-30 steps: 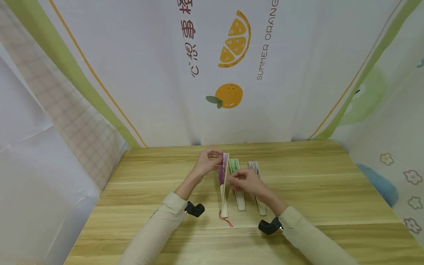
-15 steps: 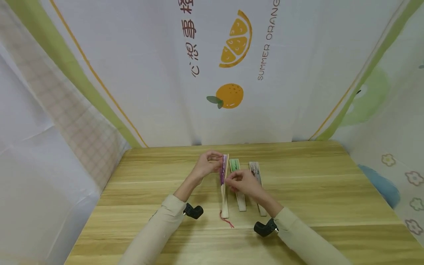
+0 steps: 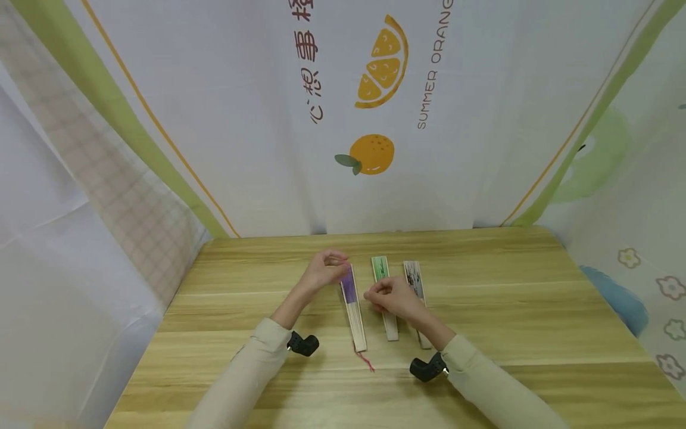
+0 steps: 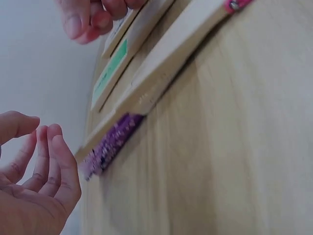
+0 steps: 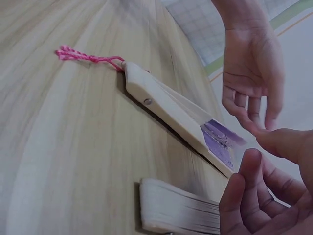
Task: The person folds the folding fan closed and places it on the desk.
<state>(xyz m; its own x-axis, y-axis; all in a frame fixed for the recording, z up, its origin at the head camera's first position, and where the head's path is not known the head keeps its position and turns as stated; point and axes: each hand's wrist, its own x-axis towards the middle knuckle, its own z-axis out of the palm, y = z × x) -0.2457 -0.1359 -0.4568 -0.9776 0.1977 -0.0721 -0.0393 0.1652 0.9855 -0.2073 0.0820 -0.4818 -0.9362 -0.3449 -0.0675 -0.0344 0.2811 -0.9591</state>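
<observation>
A folded hand fan with purple cloth [image 3: 354, 316] lies on the wooden table, its slats slightly parted in the right wrist view. A pink cord tassel [image 5: 88, 56] hangs from its near end. My left hand [image 3: 323, 273] hovers at the fan's far, purple end; its bent fingers hold nothing in the left wrist view. To the right, my right hand [image 3: 393, 295] is over a folded green fan [image 3: 380, 266] and covers its middle. Its fingers are loosely bent around nothing. A third folded fan, grey and dark-patterned [image 3: 412, 274], lies partly behind that hand.
The wooden table [image 3: 241, 369] reaches back to a white curtain [image 3: 257, 149] printed with oranges. Black wrist camera mounts [image 3: 303, 344] stick out from both sleeves, low over the tabletop.
The purple fan's far end has swung left and come down onto the table, more closed than before. My left hand has moved left and let go; the right hand has shifted slightly left.
</observation>
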